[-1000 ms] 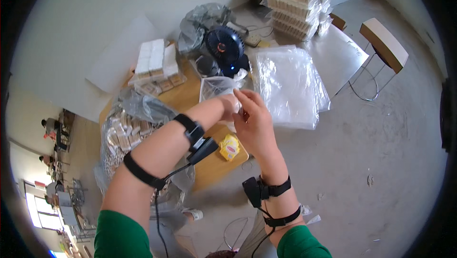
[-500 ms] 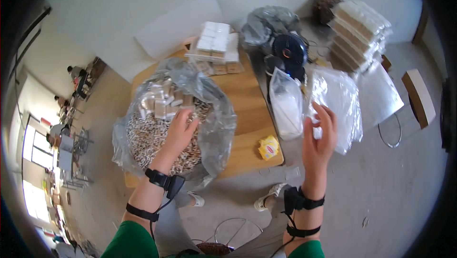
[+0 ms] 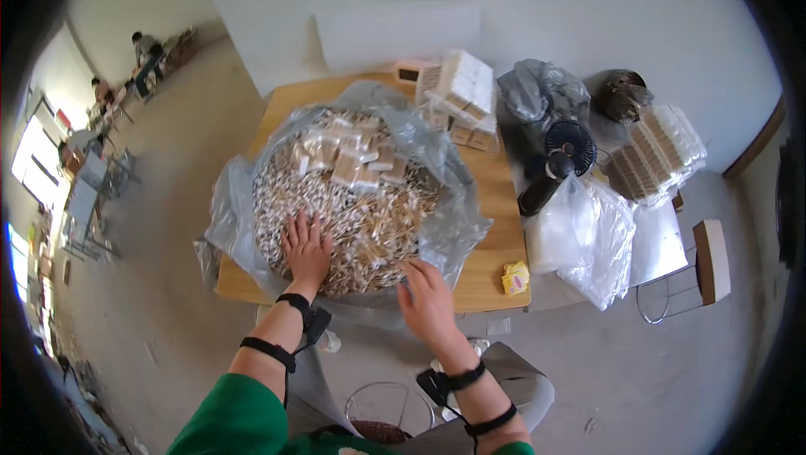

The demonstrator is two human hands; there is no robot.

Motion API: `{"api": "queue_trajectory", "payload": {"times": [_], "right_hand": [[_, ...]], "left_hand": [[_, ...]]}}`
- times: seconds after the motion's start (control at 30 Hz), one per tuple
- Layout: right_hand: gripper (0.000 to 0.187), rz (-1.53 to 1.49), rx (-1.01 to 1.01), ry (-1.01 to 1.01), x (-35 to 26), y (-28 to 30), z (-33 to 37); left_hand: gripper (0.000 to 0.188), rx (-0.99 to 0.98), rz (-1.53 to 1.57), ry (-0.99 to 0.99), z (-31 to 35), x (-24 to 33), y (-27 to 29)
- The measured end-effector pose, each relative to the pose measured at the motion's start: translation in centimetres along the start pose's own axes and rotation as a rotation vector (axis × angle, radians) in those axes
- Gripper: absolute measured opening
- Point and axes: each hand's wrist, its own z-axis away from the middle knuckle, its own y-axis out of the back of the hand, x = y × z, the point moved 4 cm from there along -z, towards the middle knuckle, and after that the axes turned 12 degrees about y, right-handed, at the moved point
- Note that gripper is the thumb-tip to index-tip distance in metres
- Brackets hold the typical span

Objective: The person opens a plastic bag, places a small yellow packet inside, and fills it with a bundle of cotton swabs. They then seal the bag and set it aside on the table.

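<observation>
White-tan swabs (image 3: 369, 224) lie under spread L fingers (image 3: 303, 226), nr bent R fingers (image 3: 431, 275) (grip unclear).

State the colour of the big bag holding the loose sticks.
The bag is translucent grey, best seen in the head view.

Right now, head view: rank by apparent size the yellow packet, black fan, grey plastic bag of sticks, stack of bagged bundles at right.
Largest to smallest:
1. grey plastic bag
2. stack of bagged bundles
3. black fan
4. yellow packet
No near ties.
</observation>
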Motion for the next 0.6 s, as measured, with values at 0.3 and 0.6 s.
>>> {"api": "queue_trajectory", "payload": {"times": [0.3,0.6], "right_hand": [[0.040,0.589,-0.641,0.122,4.3,-12.6,-5.7],[0.053,0.762,-0.561,-0.148,12.8,-7.6,-8.7]], "left_hand": [[0.051,-0.060,0.166,0.001,-0.2,-0.9,0.8],[0.053,-0.097,0.287,-0.109,-0.1,-2.5,0.4]]}}
